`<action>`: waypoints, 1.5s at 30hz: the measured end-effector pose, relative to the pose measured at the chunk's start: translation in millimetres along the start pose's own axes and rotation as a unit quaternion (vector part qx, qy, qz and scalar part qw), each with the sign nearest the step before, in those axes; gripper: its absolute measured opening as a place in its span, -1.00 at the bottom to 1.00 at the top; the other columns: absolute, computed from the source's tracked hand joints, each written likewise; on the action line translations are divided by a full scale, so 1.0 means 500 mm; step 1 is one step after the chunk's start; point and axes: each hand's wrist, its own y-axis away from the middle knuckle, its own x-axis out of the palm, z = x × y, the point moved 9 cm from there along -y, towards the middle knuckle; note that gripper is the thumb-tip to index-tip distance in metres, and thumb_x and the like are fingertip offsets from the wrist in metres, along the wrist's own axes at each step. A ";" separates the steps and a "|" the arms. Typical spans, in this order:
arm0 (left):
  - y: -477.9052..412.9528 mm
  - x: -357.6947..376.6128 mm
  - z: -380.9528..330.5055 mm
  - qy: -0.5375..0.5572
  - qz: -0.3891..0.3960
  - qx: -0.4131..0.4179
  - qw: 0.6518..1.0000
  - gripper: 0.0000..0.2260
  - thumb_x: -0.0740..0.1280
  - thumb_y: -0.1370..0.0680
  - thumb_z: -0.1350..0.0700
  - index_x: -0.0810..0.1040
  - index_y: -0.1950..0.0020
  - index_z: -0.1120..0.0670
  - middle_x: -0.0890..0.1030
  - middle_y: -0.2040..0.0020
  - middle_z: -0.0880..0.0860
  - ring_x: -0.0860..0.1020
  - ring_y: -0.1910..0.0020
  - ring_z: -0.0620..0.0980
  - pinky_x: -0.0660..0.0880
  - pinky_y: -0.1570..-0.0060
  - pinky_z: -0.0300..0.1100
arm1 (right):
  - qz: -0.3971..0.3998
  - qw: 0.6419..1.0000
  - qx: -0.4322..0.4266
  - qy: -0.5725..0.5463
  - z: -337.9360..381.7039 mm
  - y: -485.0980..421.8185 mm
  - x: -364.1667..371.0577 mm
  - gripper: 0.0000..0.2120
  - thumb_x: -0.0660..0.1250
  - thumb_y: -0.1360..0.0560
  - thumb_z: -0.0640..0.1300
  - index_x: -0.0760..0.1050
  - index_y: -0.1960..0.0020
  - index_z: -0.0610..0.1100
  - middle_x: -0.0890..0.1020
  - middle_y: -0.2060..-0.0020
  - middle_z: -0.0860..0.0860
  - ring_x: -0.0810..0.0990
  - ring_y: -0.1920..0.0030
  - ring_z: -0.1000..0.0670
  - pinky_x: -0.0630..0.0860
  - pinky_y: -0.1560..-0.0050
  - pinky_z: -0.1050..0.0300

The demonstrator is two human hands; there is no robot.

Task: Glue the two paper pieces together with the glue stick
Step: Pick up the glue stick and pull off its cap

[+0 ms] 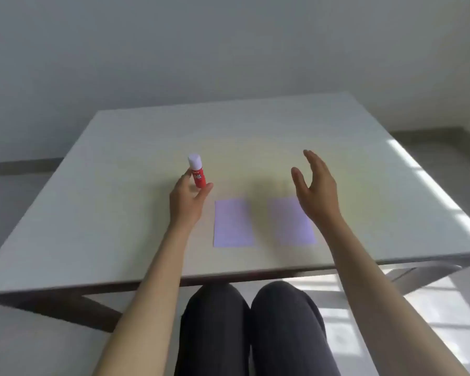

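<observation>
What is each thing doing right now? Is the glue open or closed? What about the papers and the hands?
Glue stick: upright, white cap on, held in the left hand.
Left hand: fingers closed around the glue stick.
Right hand: open, empty, raised above the table.
Left paper: flat on the table, no visible glue.
Right paper: flat, apart from the other paper, partly hidden by the right hand.
Table: holds both papers.

Pale, smooth-topped rectangular table (120, 185) on dark angled legs (92, 313), set before a plain grey-white wall (228, 50), with bright window light falling in bands on the glossy pale floor (445, 308) at lower right.
</observation>
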 end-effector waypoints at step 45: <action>0.124 -0.101 -0.147 0.062 0.027 0.090 0.994 -0.66 0.41 -0.46 0.09 0.54 -0.22 0.04 0.68 0.06 0.09 0.67 0.16 0.06 0.56 0.06 -0.13 | 0.081 0.983 0.039 0.160 -0.007 -0.088 -0.049 -0.66 0.26 -0.50 -0.18 0.47 -0.26 -0.21 0.60 -0.12 -0.24 0.55 -0.14 -0.21 0.46 -0.15 0.01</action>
